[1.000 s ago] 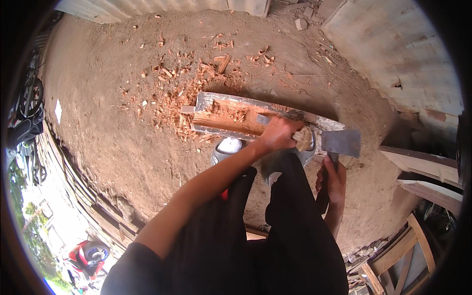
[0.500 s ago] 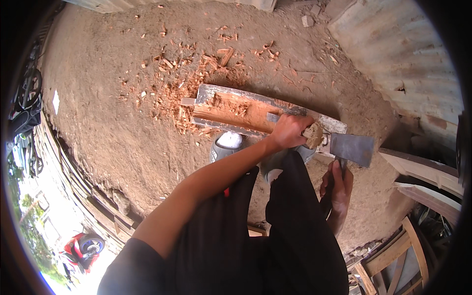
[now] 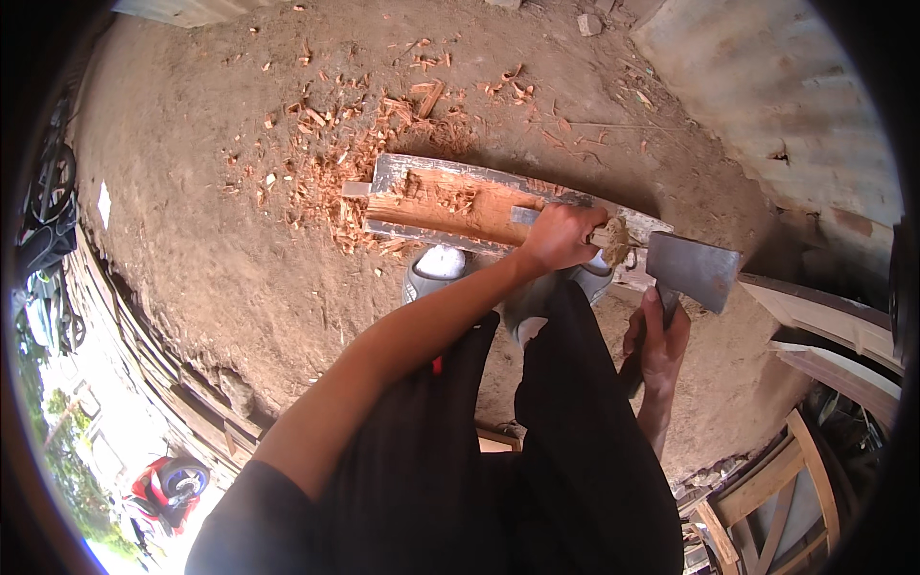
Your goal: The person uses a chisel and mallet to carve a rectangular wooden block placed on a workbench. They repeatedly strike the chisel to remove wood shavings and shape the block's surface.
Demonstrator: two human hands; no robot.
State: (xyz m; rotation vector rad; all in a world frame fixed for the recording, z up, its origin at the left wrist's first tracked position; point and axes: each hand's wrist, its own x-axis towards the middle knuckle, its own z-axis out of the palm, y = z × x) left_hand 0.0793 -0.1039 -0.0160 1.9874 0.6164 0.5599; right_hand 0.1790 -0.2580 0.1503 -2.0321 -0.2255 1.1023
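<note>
A hollowed wooden block point(image 3: 450, 230) with worn grey edges lies across the ground at my feet, its trough showing fresh reddish wood. My left hand point(image 3: 563, 236) is closed around a chisel point(image 3: 523, 215). The flat metal blade points left into the trough, and the frayed end of its wooden handle sticks out to the right of my fist. My right hand point(image 3: 661, 337) grips the handle of a hatchet point(image 3: 694, 269), holding its broad metal head just right of the chisel's handle end, with a small gap visible between them.
Reddish wood chips point(image 3: 350, 182) lie scattered over the dirt floor beyond and left of the block. My shoes point(image 3: 433, 272) are against its near side. Corrugated metal sheeting point(image 3: 776, 115) stands at the far right. Wooden boards point(image 3: 824, 321) and a wooden frame point(image 3: 767, 489) lie on the right.
The hatchet head has risen a little and shifted slightly right, away from the chisel's handle end. My left hand keeps the chisel in the trough. The whole view has shifted slightly.
</note>
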